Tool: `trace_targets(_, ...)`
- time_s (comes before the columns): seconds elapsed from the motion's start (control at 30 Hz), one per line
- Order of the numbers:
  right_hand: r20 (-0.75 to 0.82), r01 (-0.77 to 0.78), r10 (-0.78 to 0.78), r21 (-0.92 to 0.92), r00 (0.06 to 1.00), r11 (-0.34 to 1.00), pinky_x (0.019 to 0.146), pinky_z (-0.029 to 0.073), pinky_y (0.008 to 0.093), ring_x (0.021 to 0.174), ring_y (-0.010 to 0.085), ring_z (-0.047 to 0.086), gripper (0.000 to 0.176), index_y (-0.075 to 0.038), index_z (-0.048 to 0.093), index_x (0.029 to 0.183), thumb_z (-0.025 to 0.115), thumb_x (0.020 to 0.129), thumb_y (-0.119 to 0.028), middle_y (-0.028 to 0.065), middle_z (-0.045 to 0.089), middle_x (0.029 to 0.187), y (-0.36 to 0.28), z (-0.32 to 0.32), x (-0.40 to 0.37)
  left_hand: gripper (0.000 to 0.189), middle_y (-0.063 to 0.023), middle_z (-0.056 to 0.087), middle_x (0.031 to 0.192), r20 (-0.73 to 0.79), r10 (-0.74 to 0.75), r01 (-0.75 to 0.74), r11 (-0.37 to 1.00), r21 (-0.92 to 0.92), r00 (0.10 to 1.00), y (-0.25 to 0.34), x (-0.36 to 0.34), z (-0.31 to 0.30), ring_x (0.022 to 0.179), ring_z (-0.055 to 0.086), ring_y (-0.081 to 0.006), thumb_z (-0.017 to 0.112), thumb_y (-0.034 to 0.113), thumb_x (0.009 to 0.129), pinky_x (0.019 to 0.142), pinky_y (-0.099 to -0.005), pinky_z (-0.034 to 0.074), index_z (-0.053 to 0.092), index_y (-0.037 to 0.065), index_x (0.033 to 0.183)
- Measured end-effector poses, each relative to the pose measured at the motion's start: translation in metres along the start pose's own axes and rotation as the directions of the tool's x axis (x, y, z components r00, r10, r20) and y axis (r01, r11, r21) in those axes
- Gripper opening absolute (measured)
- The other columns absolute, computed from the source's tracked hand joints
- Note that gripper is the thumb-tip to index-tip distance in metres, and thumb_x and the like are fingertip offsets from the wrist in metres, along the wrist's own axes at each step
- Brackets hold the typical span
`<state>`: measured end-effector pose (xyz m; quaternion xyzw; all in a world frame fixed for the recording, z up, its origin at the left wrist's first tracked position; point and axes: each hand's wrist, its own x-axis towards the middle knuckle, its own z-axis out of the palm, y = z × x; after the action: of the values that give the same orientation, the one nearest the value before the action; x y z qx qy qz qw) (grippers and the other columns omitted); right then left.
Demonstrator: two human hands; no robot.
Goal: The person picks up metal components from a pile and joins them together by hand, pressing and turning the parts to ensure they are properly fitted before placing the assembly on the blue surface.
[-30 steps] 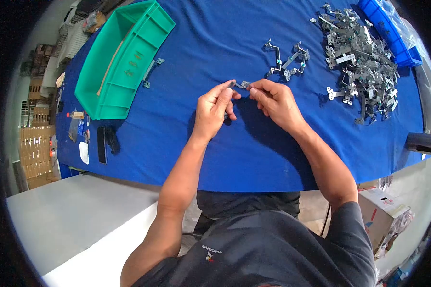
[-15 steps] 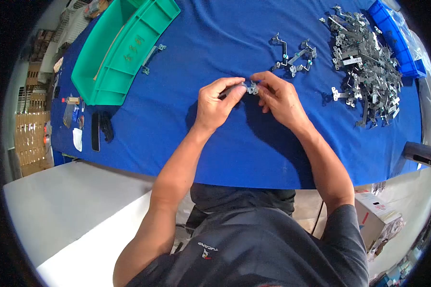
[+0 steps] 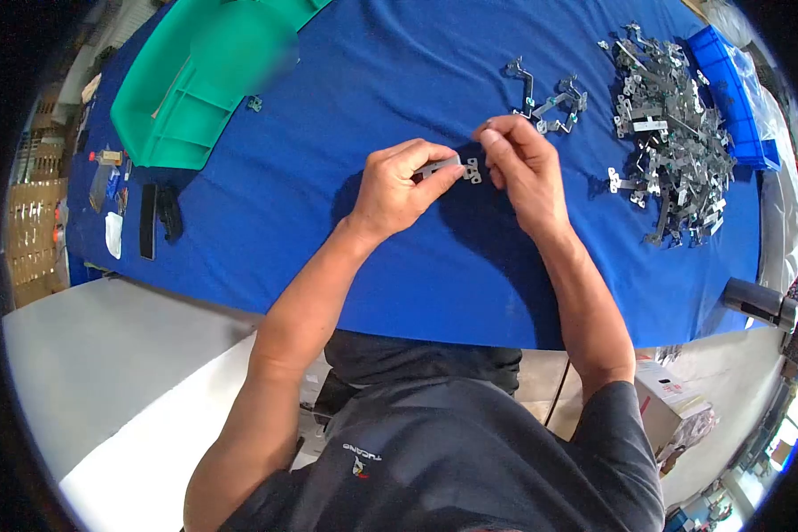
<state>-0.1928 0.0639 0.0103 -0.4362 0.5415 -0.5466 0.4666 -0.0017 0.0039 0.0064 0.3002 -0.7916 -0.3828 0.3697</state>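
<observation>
My left hand [image 3: 397,188] pinches a small grey metal hinge [image 3: 473,171] between thumb and fingers. The hinge's end plate, with holes in it, sticks out to the right of my fingertips; its other part is partly covered by the hand. My right hand [image 3: 523,164] is up and to the right of that plate, apart from it. Its thumb and index finger are pressed together, and whatever lies between them is too small to make out. Beyond my right hand, a few similar metal hinges [image 3: 562,105] lie on the blue cloth [image 3: 399,284].
A large heap of metal hinges [image 3: 674,146] lies at the right, beside a blue bin [image 3: 727,93]. At the left are a green bin [image 3: 182,124], a black phone [image 3: 148,222] and small items. A dark cylindrical object [image 3: 761,303] sits near the right edge.
My right hand has drawn away from the hinge, up and to the right. The left hand still holds the hinge, more of whose plate now shows. The camera view has shifted slightly.
</observation>
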Motion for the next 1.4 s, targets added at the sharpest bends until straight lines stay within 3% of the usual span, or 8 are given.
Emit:
trace_targets(0.23,0.098,-0.138,0.15,-0.124,0.984,0.983,0.049,0.043,0.0207,0.062,0.004,0.055,0.017,-0.001,0.069,0.107,0.061,0.102,-0.015,0.0004,0.066,0.08,-0.004,0.003,-0.001,0.014,-0.0036,0.072,0.084,-0.183,-0.045,0.031,0.997,-0.075,0.982,-0.005,-0.001,0.0,0.072,0.062,-0.0061,0.076,0.009,0.09,0.062,-0.0241,0.049,0.074,0.0,0.1)
trace_targets(0.33,0.128,-0.061,0.085,-0.18,0.988,0.982,0.05,0.045,0.0215,0.063,0.0048,0.056,0.018,-0.001,0.069,0.108,0.06,0.102,-0.015,0.0005,0.066,0.079,-0.003,0.003,-0.001,0.014,-0.0024,0.072,0.085,-0.182,0.015,-0.023,0.999,-0.045,0.983,-0.008,0.0,0.0,0.073,0.062,-0.0054,0.076,0.009,0.091,0.064,-0.0231,0.049,0.074,0.0,0.101)
trace_targets(0.53,0.134,-0.1,0.129,-0.206,0.983,0.973,0.056,0.049,0.0249,0.065,0.0068,0.058,0.02,0.0,0.069,0.11,0.059,0.102,-0.015,0.0012,0.065,0.079,-0.002,0.001,0.0,0.016,-0.0038,0.074,0.087,-0.105,-0.113,0.1,0.988,-0.12,0.988,-0.007,0.0,-0.002,0.076,0.063,-0.0058,0.077,0.012,0.09,0.067,-0.0248,0.051,0.074,-0.001,0.1)
trace_targets(0.63,0.102,-0.137,0.135,0.015,0.986,0.99,0.057,0.05,0.025,0.064,0.0073,0.057,0.021,0.0,0.069,0.109,0.06,0.102,-0.017,0.0011,0.064,0.078,-0.006,0.003,0.0,0.016,-0.0052,0.073,0.085,-0.099,-0.093,0.08,0.988,-0.133,0.991,-0.006,0.0,0.0,0.074,0.064,-0.007,0.077,0.012,0.089,0.065,-0.0256,0.051,0.074,-0.001,0.098)
trace_targets(0.83,0.12,-0.157,0.167,-0.088,0.979,0.984,0.054,0.045,0.022,0.062,0.0048,0.053,0.019,0.0,0.069,0.11,0.061,0.102,-0.016,0.0006,0.064,0.081,-0.004,-0.001,0.0,0.015,-0.0078,0.072,0.082,-0.008,-0.005,0.004,0.998,-0.065,1.0,0.0,0.001,0.0,0.07,0.066,-0.0112,0.078,0.011,0.087,0.063,-0.0262,0.05,0.073,0.0,0.096)
trace_targets(0.97,-0.069,0.011,-0.004,0.096,0.998,0.995,0.05,0.042,0.0202,0.058,0.0035,0.049,0.02,-0.001,0.07,0.111,0.061,0.102,-0.017,-0.0003,0.065,0.08,-0.002,0.004,0.002,0.016,-0.0069,0.073,0.084,-0.03,-0.014,0.013,1.0,-0.012,0.999,0.001,0.001,-0.002,0.072,0.065,-0.0093,0.078,0.011,0.088,0.064,-0.026,0.051,0.074,0.0,0.097)
trace_targets(1.1,0.06,-0.199,0.203,-0.056,0.977,0.978,0.05,0.042,0.0203,0.06,0.0037,0.051,0.021,-0.001,0.071,0.111,0.061,0.102,-0.018,0.0003,0.067,0.082,-0.008,-0.002,0.001,0.015,-0.0048,0.073,0.085,-0.174,-0.085,0.068,0.992,-0.103,0.981,-0.005,0.0,0.0,0.075,0.064,-0.0068,0.077,0.012,0.09,0.065,-0.0247,0.051,0.074,-0.001,0.098)
trace_targets(1.4,0.142,-0.163,0.187,-0.163,0.972,0.973,0.051,0.042,0.021,0.061,0.004,0.052,0.021,-0.001,0.07,0.11,0.061,0.102,-0.017,-0.0011,0.063,0.075,-0.002,0.001,0.0,0.015,-0.0038,0.074,0.089,-0.081,-0.139,0.125,0.979,-0.159,0.987,-0.005,-0.001,-0.005,0.079,0.064,-0.0053,0.076,0.011,0.091,0.068,-0.0238,0.052,0.074,-0.001,0.101)
